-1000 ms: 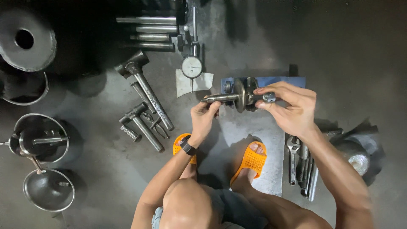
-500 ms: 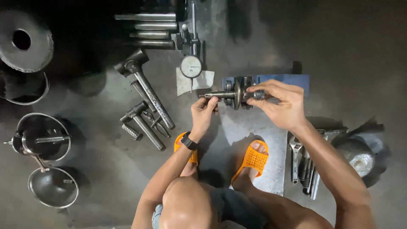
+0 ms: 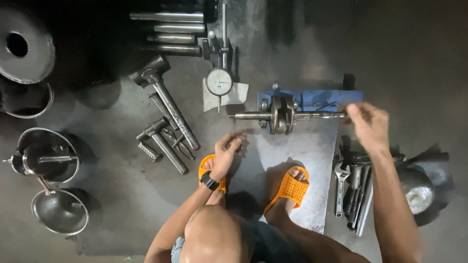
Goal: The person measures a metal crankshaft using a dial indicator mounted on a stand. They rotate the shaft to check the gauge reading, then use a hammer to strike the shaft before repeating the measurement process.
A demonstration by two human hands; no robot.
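Crankshaft (image 3: 280,115) lying on blue stand (image 3: 321,100), floor; right hand (image 3: 369,125) fingers touching its right shaft end, grasp unclear; left hand (image 3: 227,153) near, loosely curled, holding nothing

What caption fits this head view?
Right hand at the end of a crankshaft on a blue stand; left hand apart.
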